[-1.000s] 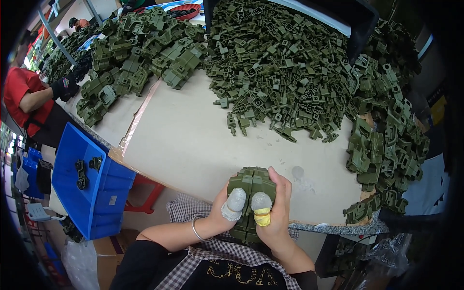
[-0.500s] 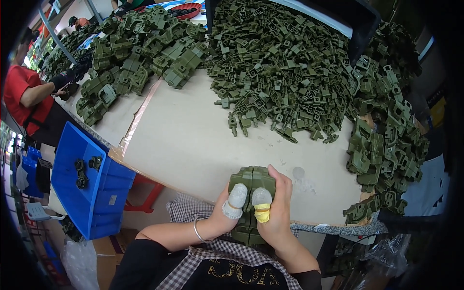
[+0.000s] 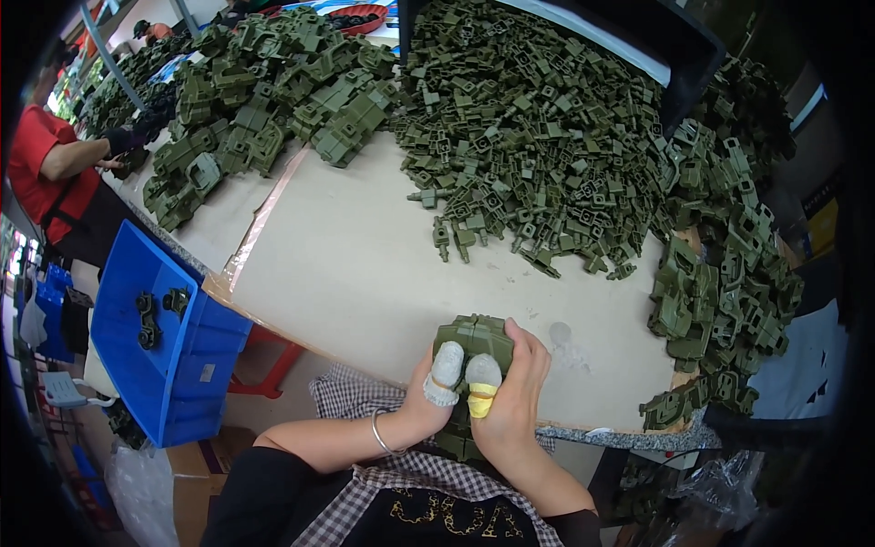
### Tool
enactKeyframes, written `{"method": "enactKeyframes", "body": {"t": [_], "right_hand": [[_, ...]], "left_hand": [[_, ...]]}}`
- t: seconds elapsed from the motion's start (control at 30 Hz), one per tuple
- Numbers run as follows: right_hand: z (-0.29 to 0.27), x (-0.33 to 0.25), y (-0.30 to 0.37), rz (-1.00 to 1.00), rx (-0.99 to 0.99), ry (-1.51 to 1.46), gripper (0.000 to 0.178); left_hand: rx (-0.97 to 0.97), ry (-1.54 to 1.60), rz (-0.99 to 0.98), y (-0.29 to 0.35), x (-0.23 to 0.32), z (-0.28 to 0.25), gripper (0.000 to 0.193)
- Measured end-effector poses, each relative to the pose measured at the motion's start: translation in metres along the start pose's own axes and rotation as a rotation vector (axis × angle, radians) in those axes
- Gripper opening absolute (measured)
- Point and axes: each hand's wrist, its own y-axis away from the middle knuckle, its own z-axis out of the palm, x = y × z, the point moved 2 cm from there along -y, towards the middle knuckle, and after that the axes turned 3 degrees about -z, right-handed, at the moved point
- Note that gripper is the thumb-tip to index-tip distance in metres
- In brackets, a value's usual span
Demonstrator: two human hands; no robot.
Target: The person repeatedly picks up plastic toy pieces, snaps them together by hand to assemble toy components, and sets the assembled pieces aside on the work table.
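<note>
Between both my hands is a dark green plastic toy vehicle body [image 3: 476,334], held above the table's near edge, close to my apron. My left hand [image 3: 427,401] grips its left side, with a thumb in a whitish cover pressed on top. My right hand [image 3: 515,401] is wrapped round the right side; its thumb, covered in grey with a yellow band, also presses on top. The two thumbs lie side by side along the middle. My palms and thumbs hide much of the body's lower part, and most of the fingers are out of sight underneath.
A heap of small green plastic parts [image 3: 538,128] covers the table [image 3: 365,246] ahead. Larger green shells are piled at left [image 3: 264,100] and right [image 3: 720,283]. A blue bin [image 3: 210,374] with dark wheeled parts stands left, near a red stool [image 3: 273,365]. Further left, a red-shirted person [image 3: 55,173] works.
My right thumb has shifted a little left, nearer my left thumb, on the toy vehicle body. Both hands keep their hold. The whole view has moved slightly.
</note>
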Motion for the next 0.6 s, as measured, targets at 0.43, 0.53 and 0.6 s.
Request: {"method": "enactKeyframes", "body": {"t": [0.43, 0.53, 0.6], "right_hand": [[-0.031, 0.023, 0.009, 0.247, -0.037, -0.772, 0.078], [-0.003, 0.050, 0.036, 0.184, -0.395, -1.138, 0.078], [0.001, 0.037, 0.034, 0.438, -0.351, -1.450, 0.073]], "left_hand": [[-0.094, 0.485, 0.180, -0.013, 0.044, -0.018, 0.047], [-0.133, 0.559, 0.287, -0.019, 0.041, -0.017, 0.052], [0.048, 0.431, 0.257, -0.019, 0.037, -0.012, 0.070]]}}
